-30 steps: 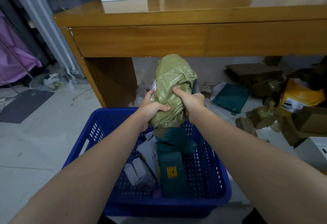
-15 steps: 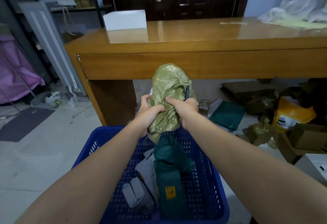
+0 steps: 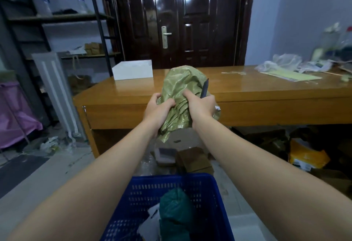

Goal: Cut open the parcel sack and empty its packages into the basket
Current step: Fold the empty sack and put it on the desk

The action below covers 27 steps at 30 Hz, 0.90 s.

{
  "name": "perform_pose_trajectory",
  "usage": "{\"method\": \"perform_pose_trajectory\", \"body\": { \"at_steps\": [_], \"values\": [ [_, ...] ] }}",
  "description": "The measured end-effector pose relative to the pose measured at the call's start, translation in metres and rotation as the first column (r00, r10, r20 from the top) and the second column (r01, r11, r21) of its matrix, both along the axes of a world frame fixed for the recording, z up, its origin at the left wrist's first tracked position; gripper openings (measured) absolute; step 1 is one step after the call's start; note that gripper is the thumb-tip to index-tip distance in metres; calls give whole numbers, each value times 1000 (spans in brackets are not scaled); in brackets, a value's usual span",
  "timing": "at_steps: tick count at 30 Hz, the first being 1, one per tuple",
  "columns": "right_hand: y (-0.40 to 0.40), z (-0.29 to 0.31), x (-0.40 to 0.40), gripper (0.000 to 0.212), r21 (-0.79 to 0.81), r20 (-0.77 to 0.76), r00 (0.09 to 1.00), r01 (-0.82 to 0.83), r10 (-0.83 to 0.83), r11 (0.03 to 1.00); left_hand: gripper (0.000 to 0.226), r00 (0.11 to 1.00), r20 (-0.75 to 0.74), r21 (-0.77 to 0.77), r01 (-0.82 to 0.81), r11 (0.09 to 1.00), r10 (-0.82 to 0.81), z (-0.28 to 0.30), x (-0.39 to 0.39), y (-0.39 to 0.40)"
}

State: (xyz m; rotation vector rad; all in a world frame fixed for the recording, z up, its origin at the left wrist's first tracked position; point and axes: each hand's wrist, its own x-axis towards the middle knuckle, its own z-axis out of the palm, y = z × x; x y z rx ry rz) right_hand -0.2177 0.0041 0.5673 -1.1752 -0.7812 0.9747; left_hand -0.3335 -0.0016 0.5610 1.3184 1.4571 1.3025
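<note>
I hold the crumpled olive-green woven parcel sack (image 3: 182,86) up at chest height in front of the wooden desk. My left hand (image 3: 159,110) grips its lower left folds. My right hand (image 3: 201,103) grips the right side and also holds a dark thin cutter (image 3: 204,88) that points upward beside the sack. Below, near the frame's bottom, stands the blue perforated basket (image 3: 207,193) with a dark green package (image 3: 175,208) and a white package (image 3: 152,221) inside. The sack hangs limp above the floor, apart from the basket.
A long wooden desk (image 3: 247,92) stands just beyond the sack, with a white box (image 3: 133,69) and plastic bags (image 3: 282,63) on it. Cardboard boxes (image 3: 194,160) and a yellow parcel (image 3: 306,157) lie under and beside the desk. A dark door and metal shelves are behind.
The sack and both hands have risen, clear of the basket; the green package that hung from the sack's mouth now lies in the basket. My view has tilted upward.
</note>
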Motion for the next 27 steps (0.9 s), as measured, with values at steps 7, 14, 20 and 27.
{"method": "perform_pose_trajectory", "body": {
  "at_steps": [7,14,20,27],
  "values": [
    [12,44,11,55,64,-24,1000,-2,4,998,38,1000,-13,82,-2,997,3,51,12,15],
    [30,80,21,51,135,54,999,-5,-2,991,44,999,-31,97,-32,995,35,85,21,47],
    [75,77,29,49,65,200,977,-93,79,994,59,963,-224,79,-135,988,149,79,24,88],
    [129,58,38,62,37,312,949,-68,54,997,29,840,-426,195,-277,941,335,59,31,136]
  ]
}}
